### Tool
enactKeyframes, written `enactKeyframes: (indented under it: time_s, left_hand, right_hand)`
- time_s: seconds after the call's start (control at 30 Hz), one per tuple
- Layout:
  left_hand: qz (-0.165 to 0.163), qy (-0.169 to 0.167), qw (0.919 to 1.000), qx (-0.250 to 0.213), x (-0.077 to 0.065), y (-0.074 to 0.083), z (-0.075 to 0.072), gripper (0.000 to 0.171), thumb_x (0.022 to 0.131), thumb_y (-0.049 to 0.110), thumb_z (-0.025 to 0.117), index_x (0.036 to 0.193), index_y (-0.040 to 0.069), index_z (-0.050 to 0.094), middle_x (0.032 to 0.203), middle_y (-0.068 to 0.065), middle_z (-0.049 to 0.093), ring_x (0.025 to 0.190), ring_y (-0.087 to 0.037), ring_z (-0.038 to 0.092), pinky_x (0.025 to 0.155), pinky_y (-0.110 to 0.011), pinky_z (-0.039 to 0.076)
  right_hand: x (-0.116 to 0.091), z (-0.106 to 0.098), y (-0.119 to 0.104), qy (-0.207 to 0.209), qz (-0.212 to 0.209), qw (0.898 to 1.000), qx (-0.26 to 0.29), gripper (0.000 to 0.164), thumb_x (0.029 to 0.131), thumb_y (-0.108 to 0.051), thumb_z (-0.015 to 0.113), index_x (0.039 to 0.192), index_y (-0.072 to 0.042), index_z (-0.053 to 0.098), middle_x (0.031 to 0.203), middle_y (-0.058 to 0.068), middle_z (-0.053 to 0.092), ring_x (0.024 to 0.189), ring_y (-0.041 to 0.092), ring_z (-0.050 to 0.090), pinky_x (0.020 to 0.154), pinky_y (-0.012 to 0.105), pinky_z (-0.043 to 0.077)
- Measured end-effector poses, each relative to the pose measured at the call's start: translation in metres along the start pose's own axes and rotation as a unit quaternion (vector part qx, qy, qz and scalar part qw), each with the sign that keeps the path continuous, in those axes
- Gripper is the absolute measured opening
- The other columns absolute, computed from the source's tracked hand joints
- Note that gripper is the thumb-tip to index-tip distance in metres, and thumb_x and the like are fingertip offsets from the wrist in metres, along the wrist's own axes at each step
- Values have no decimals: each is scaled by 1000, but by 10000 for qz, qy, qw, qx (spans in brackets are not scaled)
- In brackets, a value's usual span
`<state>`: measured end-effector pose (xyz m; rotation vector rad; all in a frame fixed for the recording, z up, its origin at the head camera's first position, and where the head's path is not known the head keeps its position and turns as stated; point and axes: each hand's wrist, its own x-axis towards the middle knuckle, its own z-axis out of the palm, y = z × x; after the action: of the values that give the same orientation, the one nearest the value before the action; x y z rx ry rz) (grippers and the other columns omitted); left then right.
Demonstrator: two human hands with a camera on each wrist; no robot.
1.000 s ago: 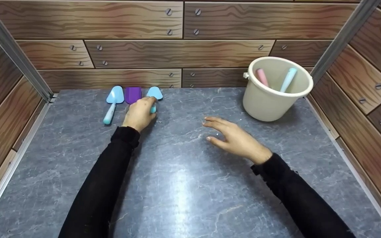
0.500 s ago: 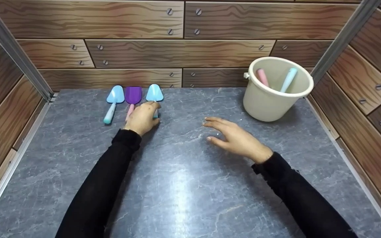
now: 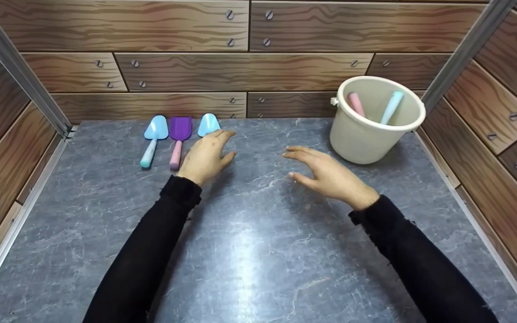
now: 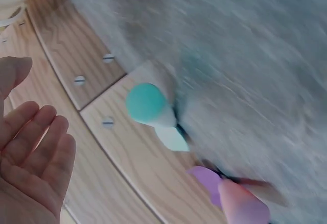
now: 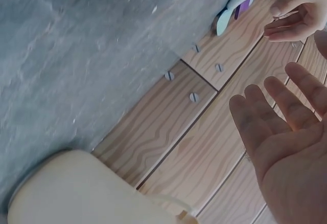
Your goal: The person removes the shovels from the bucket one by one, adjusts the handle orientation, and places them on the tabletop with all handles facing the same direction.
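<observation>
My left hand (image 3: 207, 156) hovers with relaxed fingers and holds nothing. In the head view it covers the handle of the rightmost toy trowel (image 3: 208, 124), whose light blue blade shows beyond the knuckles. That trowel's teal handle end (image 4: 146, 103) stands apart from the fingers in the left wrist view. To its left lie a toy shovel (image 3: 181, 128) with a purple blade and pink handle, and another light blue trowel (image 3: 156, 128). My right hand (image 3: 330, 176) is held over the table, fingers loosely extended, nothing in it, left of and nearer than the bucket.
A cream bucket (image 3: 361, 143) stands at the back right, a pink handle (image 3: 356, 104) and a light blue handle (image 3: 392, 107) sticking up inside. Wood-patterned walls (image 3: 240, 72) enclose the grey marbled table (image 3: 249, 251) at the back and both sides.
My left hand has let go of the rightmost trowel and moved right, uncovering the shovel's pink handle. The right hand has shifted slightly forward and right.
</observation>
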<state>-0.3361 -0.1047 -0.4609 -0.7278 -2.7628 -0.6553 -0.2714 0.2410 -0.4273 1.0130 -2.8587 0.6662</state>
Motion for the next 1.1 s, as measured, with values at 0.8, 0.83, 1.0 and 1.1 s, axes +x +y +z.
enactKeyframes:
  time_s: [0.8, 0.83, 1.0, 1.1]
  left_hand:
    - [544, 279, 9981, 23, -13, 47, 2, 67, 124, 53, 50, 176, 11, 53, 181, -14, 58, 169, -37, 55, 144, -61, 42]
    - [568, 261, 9980, 17, -14, 49, 2, 68, 124, 53, 50, 177, 11, 52, 181, -14, 57, 170, -37, 55, 144, -61, 41]
    - [663, 146, 9977, 38, -17, 58, 4, 71, 124, 55, 48, 179, 10, 48, 183, -16, 54, 171, -38, 52, 148, -61, 36]
    - [726, 92, 9973, 86, -19, 62, 5, 73, 124, 56, 47, 181, 11, 46, 184, -15, 53, 172, -37, 51, 149, -59, 34]
  right_hand:
    - [13, -78, 27, 820, 440, 9952, -304, 51, 118, -26, 71, 162, 0, 66, 174, 26, 61, 168, 45, 54, 147, 62, 34]
    - [13, -80, 28, 872, 452, 9947, -304, 50, 118, -25, 71, 161, 0, 66, 173, 26, 62, 168, 45, 54, 148, 62, 34]
    - [14, -90, 37, 1053, 515, 9925, -352, 48, 118, -22, 72, 159, 1, 68, 171, 26, 64, 166, 45, 57, 146, 61, 37]
    - [13, -95, 42, 1124, 598, 9911, -392, 48, 118, -25, 71, 159, 1, 68, 171, 25, 65, 165, 46, 57, 145, 61, 39]
